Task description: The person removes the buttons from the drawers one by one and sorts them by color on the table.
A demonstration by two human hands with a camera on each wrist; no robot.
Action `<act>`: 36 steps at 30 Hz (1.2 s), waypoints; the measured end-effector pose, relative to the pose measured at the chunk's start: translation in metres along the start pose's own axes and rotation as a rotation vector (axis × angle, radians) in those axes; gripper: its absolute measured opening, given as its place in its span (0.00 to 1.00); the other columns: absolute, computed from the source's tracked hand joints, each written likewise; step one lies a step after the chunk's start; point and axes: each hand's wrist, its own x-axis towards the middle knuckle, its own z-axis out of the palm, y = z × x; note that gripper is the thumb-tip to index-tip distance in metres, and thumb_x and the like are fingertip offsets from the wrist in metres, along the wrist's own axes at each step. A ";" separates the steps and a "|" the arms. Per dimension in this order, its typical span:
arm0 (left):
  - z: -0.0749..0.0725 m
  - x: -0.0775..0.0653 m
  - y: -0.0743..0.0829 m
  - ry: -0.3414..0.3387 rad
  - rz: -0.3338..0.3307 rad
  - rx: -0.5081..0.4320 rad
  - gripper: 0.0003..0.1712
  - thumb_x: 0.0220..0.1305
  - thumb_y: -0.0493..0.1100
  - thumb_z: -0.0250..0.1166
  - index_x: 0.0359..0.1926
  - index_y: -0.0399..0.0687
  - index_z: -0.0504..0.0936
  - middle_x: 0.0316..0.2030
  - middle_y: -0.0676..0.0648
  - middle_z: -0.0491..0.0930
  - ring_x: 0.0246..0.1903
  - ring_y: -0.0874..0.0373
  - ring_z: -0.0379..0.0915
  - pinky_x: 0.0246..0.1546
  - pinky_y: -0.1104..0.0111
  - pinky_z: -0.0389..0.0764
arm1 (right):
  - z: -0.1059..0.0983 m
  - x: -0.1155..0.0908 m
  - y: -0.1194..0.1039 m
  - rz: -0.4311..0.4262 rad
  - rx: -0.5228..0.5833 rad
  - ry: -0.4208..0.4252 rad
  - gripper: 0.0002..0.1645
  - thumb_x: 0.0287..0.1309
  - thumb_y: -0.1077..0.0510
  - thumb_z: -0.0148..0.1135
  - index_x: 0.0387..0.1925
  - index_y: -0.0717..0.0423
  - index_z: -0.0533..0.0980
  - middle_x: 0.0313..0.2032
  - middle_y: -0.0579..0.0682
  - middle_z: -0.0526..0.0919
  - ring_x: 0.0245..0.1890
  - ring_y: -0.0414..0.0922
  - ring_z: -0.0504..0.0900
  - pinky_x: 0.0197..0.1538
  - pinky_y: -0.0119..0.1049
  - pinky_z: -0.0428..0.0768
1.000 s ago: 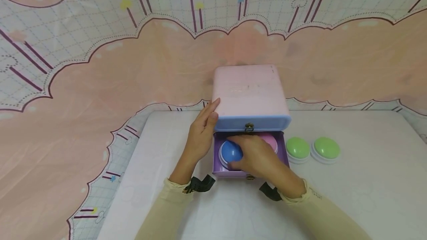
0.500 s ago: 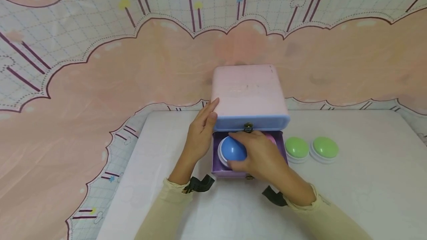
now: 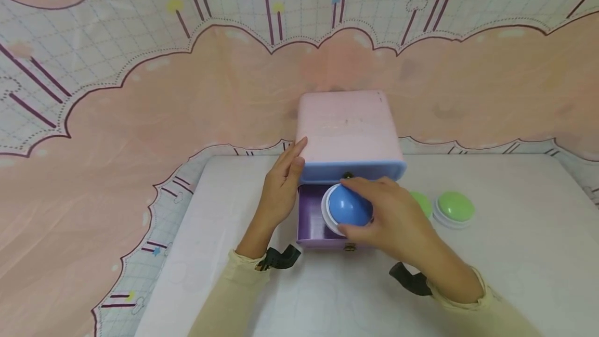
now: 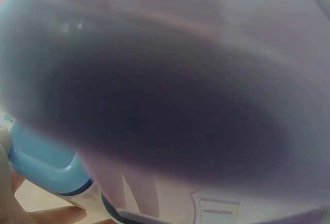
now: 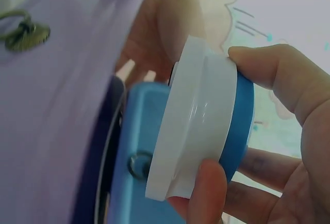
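My right hand (image 3: 395,217) grips a round blue-domed push button (image 3: 350,206) with a white base, thumb and fingers around its rim. It overlaps the pulled-out purple drawer (image 3: 312,215) in the head view. In the right wrist view the white base (image 5: 198,126) is tilted on its side, turned toward the drawer front. My left hand (image 3: 282,186) lies with straight fingers along the left side of the pink-topped drawer box (image 3: 348,126). The upper drawer's blue front (image 3: 323,172) is pushed in. The drawer's right part is hidden behind my right hand.
Two green-domed buttons stand right of the drawer: the nearer green button (image 3: 423,203) is partly covered by my right hand, the farther green button (image 3: 456,207) shows whole. A white table (image 3: 515,254) extends around them, and a patterned cloth (image 3: 234,92) backs it.
My right hand has raised the blue button and carried it rightward from the drawer's left part. The pink button seen earlier is now hidden. My left hand stays put.
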 end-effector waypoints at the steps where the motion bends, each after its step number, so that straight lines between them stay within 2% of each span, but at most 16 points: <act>1: 0.000 0.000 -0.001 0.001 -0.001 0.003 0.28 0.80 0.63 0.45 0.76 0.70 0.66 0.78 0.53 0.60 0.79 0.49 0.53 0.77 0.48 0.59 | -0.003 -0.002 0.002 -0.001 0.007 0.005 0.45 0.41 0.42 0.82 0.63 0.51 0.80 0.56 0.50 0.86 0.47 0.49 0.82 0.47 0.51 0.88; 4: 0.000 0.000 -0.002 0.000 -0.003 0.002 0.28 0.80 0.63 0.45 0.76 0.70 0.66 0.78 0.54 0.60 0.79 0.50 0.53 0.76 0.50 0.60 | -0.013 -0.008 0.009 -0.006 0.026 0.029 0.46 0.40 0.43 0.84 0.63 0.51 0.80 0.57 0.50 0.85 0.47 0.50 0.82 0.47 0.51 0.88; 8: 0.001 0.001 -0.002 -0.001 -0.003 -0.003 0.28 0.80 0.63 0.45 0.76 0.71 0.66 0.78 0.55 0.60 0.79 0.55 0.52 0.77 0.51 0.59 | -0.026 -0.020 0.021 0.003 0.002 0.066 0.44 0.39 0.45 0.85 0.62 0.50 0.81 0.47 0.51 0.87 0.41 0.47 0.82 0.39 0.42 0.88; 11: 0.001 0.001 -0.002 0.000 -0.004 -0.001 0.28 0.80 0.62 0.45 0.75 0.71 0.66 0.77 0.56 0.60 0.79 0.57 0.52 0.78 0.52 0.57 | -0.038 -0.028 0.031 0.055 -0.033 0.061 0.45 0.40 0.43 0.85 0.62 0.49 0.80 0.42 0.53 0.85 0.36 0.45 0.80 0.33 0.37 0.85; 14: 0.001 0.002 -0.002 0.002 0.002 -0.005 0.27 0.81 0.62 0.45 0.75 0.71 0.66 0.77 0.55 0.60 0.79 0.56 0.52 0.78 0.52 0.58 | -0.047 -0.038 0.044 0.113 -0.050 0.058 0.46 0.41 0.40 0.84 0.63 0.49 0.79 0.43 0.56 0.85 0.35 0.47 0.80 0.31 0.37 0.84; 16: 0.002 0.002 -0.002 0.002 0.002 -0.005 0.27 0.80 0.62 0.45 0.75 0.71 0.66 0.77 0.55 0.60 0.79 0.55 0.53 0.78 0.53 0.58 | -0.053 -0.044 0.051 0.175 -0.052 0.034 0.48 0.43 0.37 0.83 0.65 0.48 0.77 0.45 0.60 0.83 0.36 0.50 0.81 0.31 0.42 0.86; 23: 0.002 0.001 -0.001 -0.005 -0.013 -0.001 0.28 0.80 0.63 0.44 0.76 0.71 0.66 0.78 0.55 0.60 0.79 0.57 0.52 0.78 0.53 0.58 | -0.059 -0.064 0.079 0.282 -0.116 0.038 0.50 0.44 0.35 0.81 0.67 0.51 0.76 0.44 0.66 0.83 0.31 0.49 0.80 0.28 0.35 0.78; 30: 0.001 0.000 0.000 -0.001 -0.013 -0.001 0.27 0.81 0.61 0.45 0.76 0.71 0.66 0.78 0.56 0.59 0.79 0.58 0.51 0.78 0.54 0.57 | -0.052 -0.079 0.102 0.417 -0.139 -0.060 0.55 0.47 0.31 0.77 0.70 0.55 0.71 0.50 0.73 0.79 0.34 0.54 0.80 0.32 0.52 0.86; 34: 0.000 0.000 0.000 0.002 -0.004 -0.006 0.27 0.81 0.61 0.45 0.76 0.70 0.66 0.78 0.56 0.60 0.79 0.58 0.52 0.77 0.54 0.59 | -0.045 -0.087 0.115 0.451 -0.126 -0.112 0.56 0.48 0.29 0.76 0.70 0.57 0.71 0.51 0.74 0.80 0.36 0.56 0.80 0.35 0.55 0.86; 36: 0.000 0.000 -0.001 0.005 0.001 -0.010 0.27 0.81 0.61 0.45 0.76 0.70 0.66 0.77 0.56 0.60 0.79 0.58 0.52 0.77 0.53 0.59 | -0.040 -0.091 0.121 0.460 -0.119 -0.136 0.57 0.48 0.28 0.75 0.69 0.59 0.71 0.52 0.74 0.79 0.39 0.60 0.81 0.36 0.58 0.86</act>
